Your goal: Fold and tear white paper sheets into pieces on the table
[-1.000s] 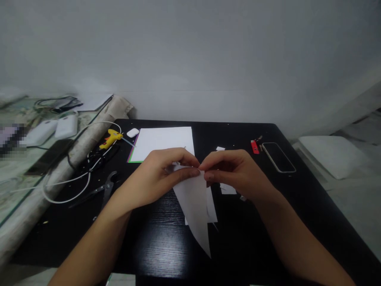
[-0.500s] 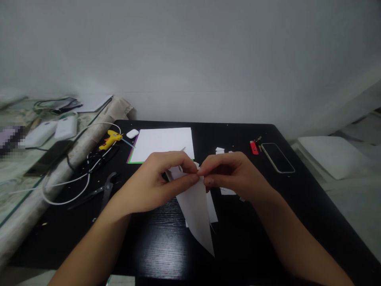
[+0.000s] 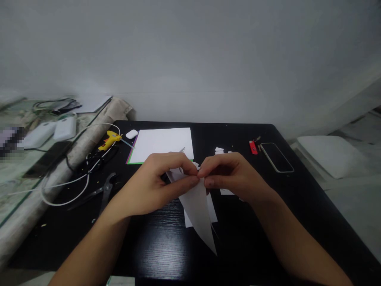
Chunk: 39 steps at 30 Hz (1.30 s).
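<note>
Both hands meet above the middle of the black table (image 3: 297, 206). My left hand (image 3: 154, 182) and my right hand (image 3: 229, 172) each pinch the top edge of a folded white paper piece (image 3: 199, 214), which tapers to a point toward me. Fingers of both hands are closed on it, thumbs and forefingers touching. A flat white paper scrap (image 3: 212, 210) lies on the table under the folded piece. Behind the hands lies a stack of white sheets (image 3: 162, 143) with coloured edges showing.
On the left lie scissors (image 3: 102, 192), a yellow glue gun (image 3: 110, 140), a white cable (image 3: 68, 190) and a small white case (image 3: 131, 134). At the right are a red lighter (image 3: 253, 147) and a phone (image 3: 276, 157). Small paper scraps (image 3: 220, 150) lie behind my right hand. A pillow (image 3: 330, 155) lies off the table.
The pointed tip of the folded paper has swung slightly to the right and the top edge has been worked between the fingers. Both hands stay in nearly the same place.
</note>
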### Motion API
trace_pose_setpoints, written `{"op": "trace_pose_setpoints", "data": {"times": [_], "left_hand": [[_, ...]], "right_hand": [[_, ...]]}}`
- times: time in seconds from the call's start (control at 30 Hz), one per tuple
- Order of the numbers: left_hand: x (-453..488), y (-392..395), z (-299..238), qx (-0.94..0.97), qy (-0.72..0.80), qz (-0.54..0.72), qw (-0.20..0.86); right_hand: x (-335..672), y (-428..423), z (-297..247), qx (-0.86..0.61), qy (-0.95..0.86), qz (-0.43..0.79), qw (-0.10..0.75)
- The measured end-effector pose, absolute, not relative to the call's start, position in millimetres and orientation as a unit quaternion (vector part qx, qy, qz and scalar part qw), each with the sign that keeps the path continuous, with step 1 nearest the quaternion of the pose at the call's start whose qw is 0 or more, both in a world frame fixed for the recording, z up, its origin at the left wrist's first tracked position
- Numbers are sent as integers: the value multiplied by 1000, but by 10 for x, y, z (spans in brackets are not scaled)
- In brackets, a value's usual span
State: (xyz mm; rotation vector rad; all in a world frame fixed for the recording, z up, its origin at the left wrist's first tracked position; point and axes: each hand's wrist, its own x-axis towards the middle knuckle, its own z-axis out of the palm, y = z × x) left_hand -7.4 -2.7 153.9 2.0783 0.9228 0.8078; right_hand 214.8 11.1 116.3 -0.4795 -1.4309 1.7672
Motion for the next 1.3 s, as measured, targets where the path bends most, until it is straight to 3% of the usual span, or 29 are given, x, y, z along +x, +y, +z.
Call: {"op": "trace_pose_setpoints", "data": {"times": [0.5, 0.83, 1.03, 1.2, 1.3], "left_hand": [[-76, -26, 1534, 810, 356, 325, 334], [-14, -1, 1460, 790, 414, 365, 269], [-32, 8, 1467, 792, 429, 352, 253], [-279, 106, 1521, 779, 455, 289, 319], [-423, 193, 1526, 746, 463, 330, 347]], "right_hand": [[2139, 83, 1201, -216, -570, 683, 403], [2050, -86, 1245, -366, -674, 468, 439], [1994, -99, 1227, -395, -682, 403, 464], [2115, -27, 1267, -418, -663, 368, 500], [2202, 38, 1293, -424, -649, 359, 520]]}}
